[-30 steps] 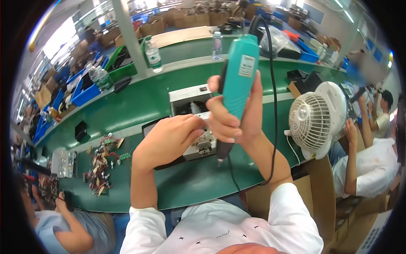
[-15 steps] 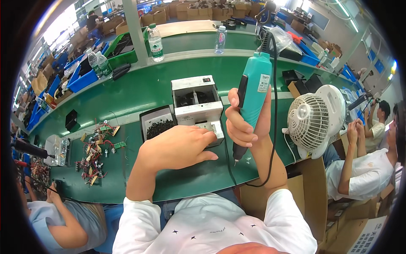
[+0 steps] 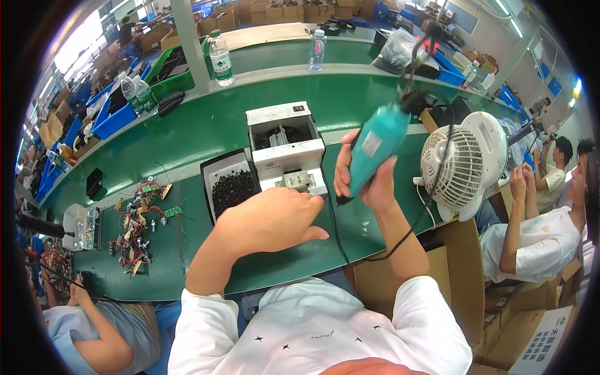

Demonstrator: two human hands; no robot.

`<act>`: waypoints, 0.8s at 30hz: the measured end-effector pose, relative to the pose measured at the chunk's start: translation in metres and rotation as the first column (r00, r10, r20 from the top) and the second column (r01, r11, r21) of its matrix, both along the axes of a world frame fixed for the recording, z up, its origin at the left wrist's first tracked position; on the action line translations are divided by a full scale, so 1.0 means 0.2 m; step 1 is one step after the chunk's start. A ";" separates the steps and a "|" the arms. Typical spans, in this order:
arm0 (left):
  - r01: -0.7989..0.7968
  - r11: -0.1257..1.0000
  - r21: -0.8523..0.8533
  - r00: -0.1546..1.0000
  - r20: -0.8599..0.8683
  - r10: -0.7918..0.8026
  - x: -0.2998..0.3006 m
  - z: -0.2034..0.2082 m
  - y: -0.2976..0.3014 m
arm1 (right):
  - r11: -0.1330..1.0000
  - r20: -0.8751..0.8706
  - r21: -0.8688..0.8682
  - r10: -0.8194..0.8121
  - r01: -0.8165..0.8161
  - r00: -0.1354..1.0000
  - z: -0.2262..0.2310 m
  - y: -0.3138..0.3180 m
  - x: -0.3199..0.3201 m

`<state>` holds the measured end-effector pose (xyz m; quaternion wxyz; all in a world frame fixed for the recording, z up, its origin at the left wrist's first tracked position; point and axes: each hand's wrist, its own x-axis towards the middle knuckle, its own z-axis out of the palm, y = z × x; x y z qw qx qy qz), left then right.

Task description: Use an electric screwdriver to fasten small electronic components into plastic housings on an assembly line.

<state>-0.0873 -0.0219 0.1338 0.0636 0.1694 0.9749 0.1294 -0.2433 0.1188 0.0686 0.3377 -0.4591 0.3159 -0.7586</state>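
A teal electric screwdriver (image 3: 379,145) is gripped in my right hand (image 3: 379,182), its dark tip pointing down and left near the front right corner of a white screw feeder (image 3: 289,156). My left hand (image 3: 272,219) lies over the feeder's front edge, its thumb stretched apart from the bent fingers. Most of the left fingertips are hidden, and nothing shows between thumb and fingers. Beside the feeder, just beyond my left wrist, stands an open tray of small black screws (image 3: 232,189). A dark cord (image 3: 409,231) loops down past my right forearm.
A white fan (image 3: 459,165) stands to the right on the green bench (image 3: 206,140). Left lie wired circuit boards (image 3: 140,225) and a clear container (image 3: 80,228). Bottles (image 3: 220,59) line the back ledge. Co-workers sit on both sides (image 3: 531,250); a cardboard box (image 3: 459,269) is below right.
My right hand has tilted the electric screwdriver, its top leaning right and its tip moving up and left toward the feeder. The left hand stays at the feeder's front.
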 end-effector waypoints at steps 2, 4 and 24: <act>-0.019 0.998 -0.062 0.997 0.079 0.024 -0.03 -0.02 0.06 | 0.875 -0.385 0.033 -0.435 0.483 0.814 -0.06 0.06 0.00; -0.038 0.998 -0.057 0.999 0.002 0.038 -0.04 -0.06 0.13 | 0.876 -0.375 0.031 -0.436 0.481 0.818 -0.05 0.09 -0.01; -0.126 0.693 0.709 0.992 0.086 0.091 -0.30 -0.18 0.20 | -0.312 -0.675 -0.730 0.472 0.609 -0.567 -0.64 0.11 -1.73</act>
